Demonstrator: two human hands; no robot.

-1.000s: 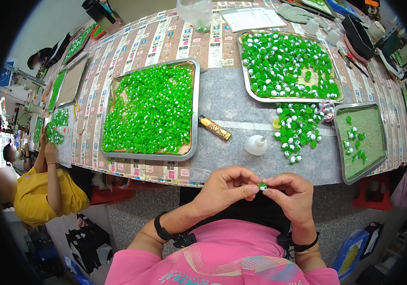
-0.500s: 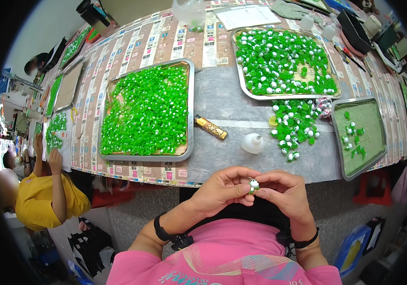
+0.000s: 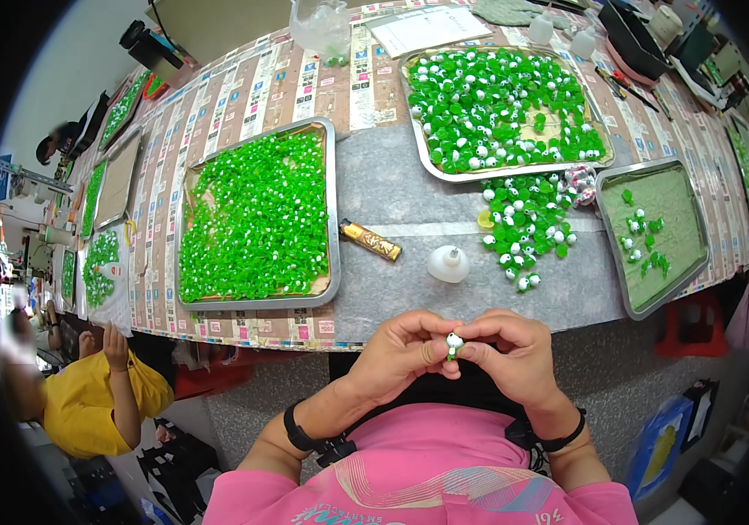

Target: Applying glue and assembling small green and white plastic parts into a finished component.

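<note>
At far left, a co-worker in yellow [image 3: 93,404] is holding a hand near the bench [image 3: 361,107]. Next, a metal tray [image 3: 333,214] is carrying many small green pieces [image 3: 256,219]; a gold packet [image 3: 370,241] is lying just beside its right edge. The left hand [image 3: 395,357] is pinching a small white-and-green figure [image 3: 454,344] near the bench's front edge. Beyond it, a white bottle [image 3: 448,265] is standing on the bench. The right hand [image 3: 514,354] is gripping the figure too, thumb and fingers nearly together. A loose pile [image 3: 523,220] is lying before another tray [image 3: 446,176]; at right, a smaller tray [image 3: 679,241] is carrying a few pieces.
</note>
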